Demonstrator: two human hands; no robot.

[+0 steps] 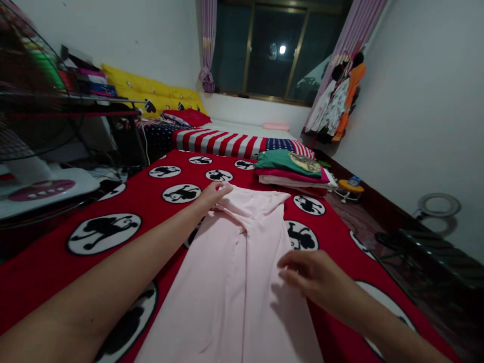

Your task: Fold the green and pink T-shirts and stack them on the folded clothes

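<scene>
You are folding the soft pink cloth garment on the red monkey-print bed blanket: your left hand pinches its far corner, your right hand hovers with fingers apart, so I think you next pull that corner toward you.

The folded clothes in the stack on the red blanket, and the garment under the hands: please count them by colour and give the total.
Green, in the stack: 1
Magenta, in the stack: 1
White, in the stack: 1
Pale pink garment, spread flat under the left hand and right hand: 1
Total: 4; layers hidden lower in the stack cannot be told.
</scene>
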